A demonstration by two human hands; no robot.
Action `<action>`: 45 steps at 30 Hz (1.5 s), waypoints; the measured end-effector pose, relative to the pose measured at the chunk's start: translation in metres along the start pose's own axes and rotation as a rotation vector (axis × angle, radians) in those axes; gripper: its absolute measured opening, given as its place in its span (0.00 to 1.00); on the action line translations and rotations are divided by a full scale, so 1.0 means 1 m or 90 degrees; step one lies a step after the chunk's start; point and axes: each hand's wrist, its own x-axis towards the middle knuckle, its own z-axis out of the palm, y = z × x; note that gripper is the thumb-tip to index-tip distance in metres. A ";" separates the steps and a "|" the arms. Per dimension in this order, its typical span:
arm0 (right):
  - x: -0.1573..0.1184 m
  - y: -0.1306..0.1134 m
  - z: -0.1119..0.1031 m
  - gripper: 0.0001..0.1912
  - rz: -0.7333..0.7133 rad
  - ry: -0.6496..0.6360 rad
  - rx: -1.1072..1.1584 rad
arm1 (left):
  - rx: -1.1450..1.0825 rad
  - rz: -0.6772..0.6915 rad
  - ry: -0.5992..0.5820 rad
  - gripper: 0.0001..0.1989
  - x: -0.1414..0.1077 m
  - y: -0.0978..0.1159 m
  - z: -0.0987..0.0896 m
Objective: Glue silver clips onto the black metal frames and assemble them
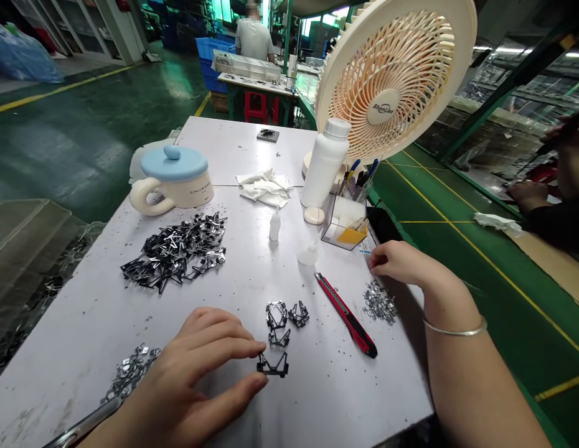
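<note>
Between thumb and index finger, my left hand (210,367) holds a small black angular bracket (273,367) by its left end, just above the white tabletop. A few similar black brackets (276,315) lie right behind it. My right hand (396,260) is at the table's right edge, its fingers pinched together; what they hold, if anything, is hidden. Just in front of those fingers lies a pile of small silver metal pieces (380,302). A red utility knife (346,314) rests between the two hands. Another pile of small metal pieces (131,371) sits left of my left hand, partly covered by it.
A large heap of black brackets (177,252) lies at left, below a lidded mug (175,180). Behind are a small dropper bottle (274,225), tissue (265,188), a white bottle (325,163), a tool box (344,223) and a fan (392,81). Another person's arm (560,211) is at right.
</note>
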 end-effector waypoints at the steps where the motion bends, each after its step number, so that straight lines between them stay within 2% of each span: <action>1: -0.001 0.000 -0.001 0.03 -0.002 0.002 0.004 | -0.002 -0.003 0.003 0.12 0.000 0.001 0.000; 6: -0.026 -0.016 -0.010 0.02 -0.056 0.029 0.076 | -0.012 -0.024 0.029 0.10 0.003 0.005 -0.001; 10: -0.052 -0.052 -0.004 0.01 -0.255 0.098 0.270 | 0.018 -0.034 0.088 0.08 0.004 0.009 0.001; 12: -0.059 -0.072 0.006 0.02 -0.354 0.086 0.320 | 0.045 -0.033 0.125 0.08 0.004 0.011 0.002; 15: -0.063 -0.096 0.025 0.01 -0.428 0.026 0.358 | 0.092 -0.014 0.151 0.09 0.003 0.013 0.002; 22: -0.065 -0.118 0.049 0.02 -0.445 -0.046 0.463 | 0.189 0.027 0.186 0.11 0.000 0.018 -0.001; 26: -0.065 -0.125 0.055 0.03 -0.509 -0.008 0.452 | 0.218 0.045 0.193 0.12 0.001 0.021 -0.003; 34: -0.065 -0.129 0.063 0.02 -0.537 0.083 0.375 | 0.245 0.072 0.183 0.12 0.000 0.023 -0.006; 45: -0.066 -0.128 0.064 0.03 -0.544 0.105 0.340 | 0.245 0.063 0.188 0.12 -0.002 0.023 -0.004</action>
